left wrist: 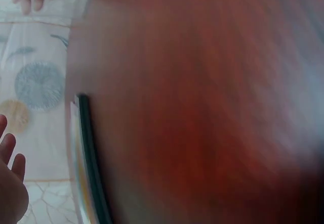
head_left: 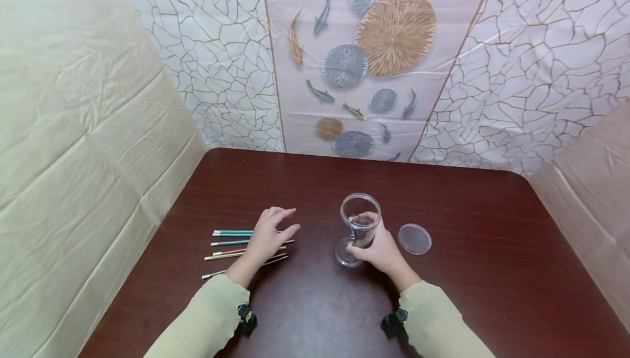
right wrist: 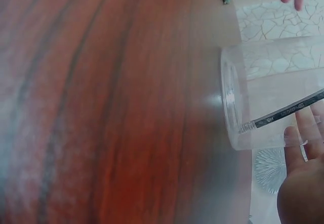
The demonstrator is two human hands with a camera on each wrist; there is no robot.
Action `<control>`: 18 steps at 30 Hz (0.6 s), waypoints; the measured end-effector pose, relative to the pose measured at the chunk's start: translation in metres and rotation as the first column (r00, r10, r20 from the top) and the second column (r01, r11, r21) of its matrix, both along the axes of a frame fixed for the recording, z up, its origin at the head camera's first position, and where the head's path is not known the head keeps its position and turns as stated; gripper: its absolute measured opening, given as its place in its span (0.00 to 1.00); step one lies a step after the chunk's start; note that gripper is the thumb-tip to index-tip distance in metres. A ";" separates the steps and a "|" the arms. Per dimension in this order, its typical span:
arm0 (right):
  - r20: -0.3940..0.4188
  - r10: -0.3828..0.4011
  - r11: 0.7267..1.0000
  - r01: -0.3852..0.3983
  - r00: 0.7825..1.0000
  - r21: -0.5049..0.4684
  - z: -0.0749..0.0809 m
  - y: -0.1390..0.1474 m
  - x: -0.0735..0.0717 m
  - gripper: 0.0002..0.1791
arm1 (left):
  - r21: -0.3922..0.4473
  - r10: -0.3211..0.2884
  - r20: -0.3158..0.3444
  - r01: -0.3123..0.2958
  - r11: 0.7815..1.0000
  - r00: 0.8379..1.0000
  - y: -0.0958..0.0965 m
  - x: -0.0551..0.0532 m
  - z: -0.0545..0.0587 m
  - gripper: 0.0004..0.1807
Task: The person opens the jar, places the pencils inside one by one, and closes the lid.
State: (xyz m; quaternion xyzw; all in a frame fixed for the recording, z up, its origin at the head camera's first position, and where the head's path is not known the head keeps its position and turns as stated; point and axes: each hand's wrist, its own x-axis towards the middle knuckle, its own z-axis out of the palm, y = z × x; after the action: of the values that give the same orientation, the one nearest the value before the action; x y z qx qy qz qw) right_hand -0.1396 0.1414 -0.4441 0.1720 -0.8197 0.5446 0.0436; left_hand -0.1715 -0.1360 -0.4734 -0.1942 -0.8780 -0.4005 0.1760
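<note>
My right hand [head_left: 383, 247] grips a clear plastic jar [head_left: 361, 226] from its right side, thumb toward me and fingers behind it. The jar stands upright with its mouth uncovered. Inside it leans a black pencil [right wrist: 288, 114], silver end down at the base, in the right wrist view. My left hand [head_left: 267, 238] hovers over a row of pencils [head_left: 228, 243] lying on the table, fingers apart and nothing between them. Teal, red, yellow and dark ones show, partly hidden under the hand. The left wrist view shows pencils [left wrist: 93, 158] from the side, near the left fingers [left wrist: 19, 166].
A round clear lid [head_left: 415, 239] lies flat just right of the jar. The dark reddish-brown table [head_left: 305, 183] ends at a patterned cloth backdrop [head_left: 246, 63], with pale cloth walls [head_left: 88, 101] on the sides.
</note>
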 end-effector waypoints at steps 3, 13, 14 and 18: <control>0.011 -0.007 1.000 0.007 1.000 0.014 0.001 0.000 0.000 0.40 | -0.066 0.010 -0.003 -0.011 0.998 1.000 -0.007 0.000 -0.006 0.22; -0.003 -0.035 0.998 0.035 0.999 0.049 0.004 -0.001 0.002 0.41 | -0.124 0.028 0.035 -0.023 0.992 0.999 -0.023 -0.001 -0.015 0.25; 0.000 -0.034 0.998 0.034 0.999 0.049 0.004 -0.001 0.002 0.40 | -0.126 0.030 0.041 -0.024 0.992 0.999 -0.024 -0.001 -0.016 0.25; 0.014 -0.018 0.999 0.018 1.000 0.033 0.002 -0.002 0.002 0.40 | -0.143 0.033 0.052 -0.025 0.989 0.998 -0.028 -0.002 -0.020 0.24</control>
State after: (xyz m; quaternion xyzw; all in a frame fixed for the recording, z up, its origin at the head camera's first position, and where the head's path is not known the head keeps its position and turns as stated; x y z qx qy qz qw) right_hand -0.1375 0.1396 -0.4416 0.1615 -0.8304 0.5318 0.0399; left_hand -0.1733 -0.1641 -0.4929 -0.1826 -0.9115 -0.3394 0.1435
